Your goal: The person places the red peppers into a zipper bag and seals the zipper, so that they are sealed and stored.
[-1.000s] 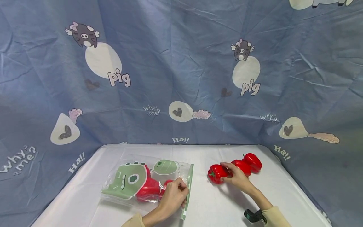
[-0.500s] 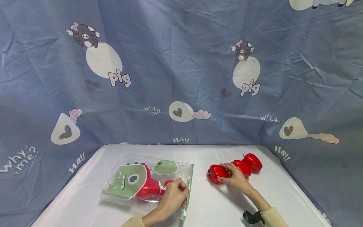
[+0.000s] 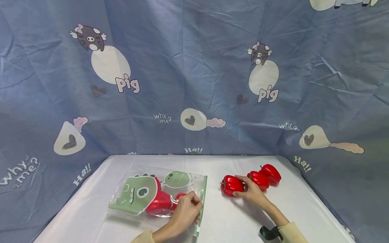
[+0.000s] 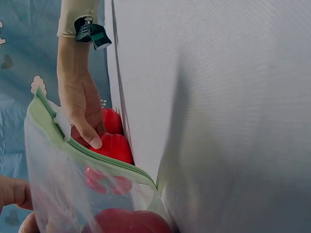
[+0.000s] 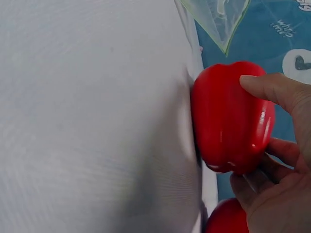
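Near the mouth of a clear zip bag [image 3: 176,180] with a green dinosaur print, my left hand [image 3: 186,210] pinches the upper layer with curled fingers. Red bell peppers [image 3: 161,202] show through the bag's film. In the left wrist view the bag's green zip edge [image 4: 104,158] stands raised off the table. To the right of the bag, my right hand [image 3: 254,193] holds a red bell pepper [image 3: 231,185] lying on its side. In the right wrist view the thumb lies along the pepper [image 5: 228,116], while the other fingers curl at its far end.
Two more red peppers, a nearer one [image 3: 258,180] and a farther one [image 3: 271,174], lie behind my right hand. A white cloth covers the table [image 3: 225,222]. A blue printed curtain [image 3: 194,84] hangs behind the table's back edge.
My right hand and the pepper in it have shifted slightly left, and the pepper has turned so its stem points more to the left. The left hand and bag stay nearly still.
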{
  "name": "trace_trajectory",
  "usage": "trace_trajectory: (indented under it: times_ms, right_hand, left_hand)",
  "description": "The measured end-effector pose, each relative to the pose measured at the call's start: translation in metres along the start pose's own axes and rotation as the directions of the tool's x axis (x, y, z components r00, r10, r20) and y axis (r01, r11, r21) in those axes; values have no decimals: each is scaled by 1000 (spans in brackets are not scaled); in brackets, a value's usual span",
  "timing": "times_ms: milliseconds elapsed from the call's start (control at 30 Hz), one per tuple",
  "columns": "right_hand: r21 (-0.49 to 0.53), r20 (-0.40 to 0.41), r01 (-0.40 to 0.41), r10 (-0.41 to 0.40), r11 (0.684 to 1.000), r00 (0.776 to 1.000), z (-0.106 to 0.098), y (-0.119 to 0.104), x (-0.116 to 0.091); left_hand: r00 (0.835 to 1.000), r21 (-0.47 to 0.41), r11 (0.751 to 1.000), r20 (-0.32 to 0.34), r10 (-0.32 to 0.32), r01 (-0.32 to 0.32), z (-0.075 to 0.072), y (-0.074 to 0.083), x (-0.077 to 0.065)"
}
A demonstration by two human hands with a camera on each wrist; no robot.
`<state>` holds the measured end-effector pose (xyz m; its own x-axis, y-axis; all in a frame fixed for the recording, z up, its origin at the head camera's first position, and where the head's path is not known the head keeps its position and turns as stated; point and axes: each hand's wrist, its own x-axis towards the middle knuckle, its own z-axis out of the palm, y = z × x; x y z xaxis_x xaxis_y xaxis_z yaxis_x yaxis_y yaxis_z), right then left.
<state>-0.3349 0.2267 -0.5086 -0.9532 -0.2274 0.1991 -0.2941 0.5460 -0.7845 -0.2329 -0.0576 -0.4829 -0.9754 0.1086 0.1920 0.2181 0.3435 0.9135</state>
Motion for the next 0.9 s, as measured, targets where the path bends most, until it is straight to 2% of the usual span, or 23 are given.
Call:
trace_trajectory:
  times_ms: [133, 333, 667, 900]
  right_hand:
    - [37, 20, -48, 47, 998, 999, 3, 2, 1]
    - [55, 39, -75, 73, 996, 997, 7, 6, 3]
    - [52, 48, -90, 87, 995, 995, 8, 7, 3]
    - [56, 34, -87, 86, 995, 996, 6, 2, 1]
  left_hand:
    - [1000, 8, 1000, -8, -1, 1, 0, 0, 1]
    - [1000, 6, 1000, -6, 8, -8, 0, 0, 1]
    - [1000, -37, 999, -11, 10, -11, -2, 2, 0]
    - [1000, -28, 1000, -15, 2, -3, -4, 3, 1]
